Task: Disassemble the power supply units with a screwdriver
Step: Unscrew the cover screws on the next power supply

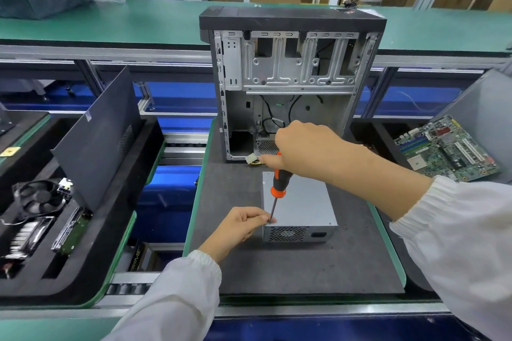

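A grey metal power supply unit (300, 205) lies on the dark mat (291, 266) in front of me, its vented end facing me. My right hand (302, 147) grips the top of an orange and black screwdriver (278, 185), which stands almost upright. Its tip meets the unit's near left top corner. There my left hand (241, 225) pinches the thin shaft just above the tip and rests against the unit's left side. A white connector (251, 159) lies behind the unit.
An open computer case (291, 77) stands upright behind the unit. To the left, a foam tray (91, 257) holds a fan (38, 198), a hard drive (72, 230) and a dark side panel (97, 135). A green motherboard (446, 149) lies in a bin at right.
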`<action>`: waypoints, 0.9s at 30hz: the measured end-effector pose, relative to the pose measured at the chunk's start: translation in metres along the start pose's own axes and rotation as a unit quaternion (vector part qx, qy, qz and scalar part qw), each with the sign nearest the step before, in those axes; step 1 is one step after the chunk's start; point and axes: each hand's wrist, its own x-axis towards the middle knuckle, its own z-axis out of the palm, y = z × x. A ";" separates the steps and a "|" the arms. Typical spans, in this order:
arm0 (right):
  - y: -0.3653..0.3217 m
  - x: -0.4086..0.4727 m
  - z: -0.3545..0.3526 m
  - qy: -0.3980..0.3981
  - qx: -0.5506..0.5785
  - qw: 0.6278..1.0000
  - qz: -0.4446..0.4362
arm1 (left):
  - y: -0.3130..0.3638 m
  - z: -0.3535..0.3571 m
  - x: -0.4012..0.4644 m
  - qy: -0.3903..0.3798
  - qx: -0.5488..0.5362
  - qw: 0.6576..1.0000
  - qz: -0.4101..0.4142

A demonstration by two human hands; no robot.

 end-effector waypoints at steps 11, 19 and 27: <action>0.003 -0.001 0.002 0.001 0.012 1.000 0.004 | -0.009 0.002 -0.007 0.028 -0.010 0.998 0.050; -0.006 -0.008 0.004 0.029 -0.017 0.999 -0.004 | -0.016 -0.004 -0.001 -0.005 -0.002 0.997 0.074; -0.019 -0.009 -0.005 0.004 -0.026 1.000 -0.014 | -0.015 -0.008 0.005 -0.023 0.006 0.998 0.065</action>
